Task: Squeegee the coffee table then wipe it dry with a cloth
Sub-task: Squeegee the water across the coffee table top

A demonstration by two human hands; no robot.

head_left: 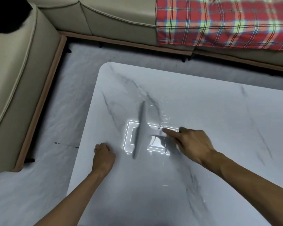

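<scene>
The white marble-patterned coffee table fills the middle and right of the view. A grey squeegee lies against its top, the long blade running near to far and blurred by motion. My right hand grips the squeegee's handle from the right, index finger stretched along it. My left hand rests as a closed fist on the table near its left edge, holding nothing. Water streaks glisten just beyond the blade. No cloth is in view.
A beige sofa wraps around the left and far sides, close to the table. A red plaid blanket hangs over its far right part. Pale marbled floor lies between sofa and table. A ceiling light's reflection shines on the tabletop.
</scene>
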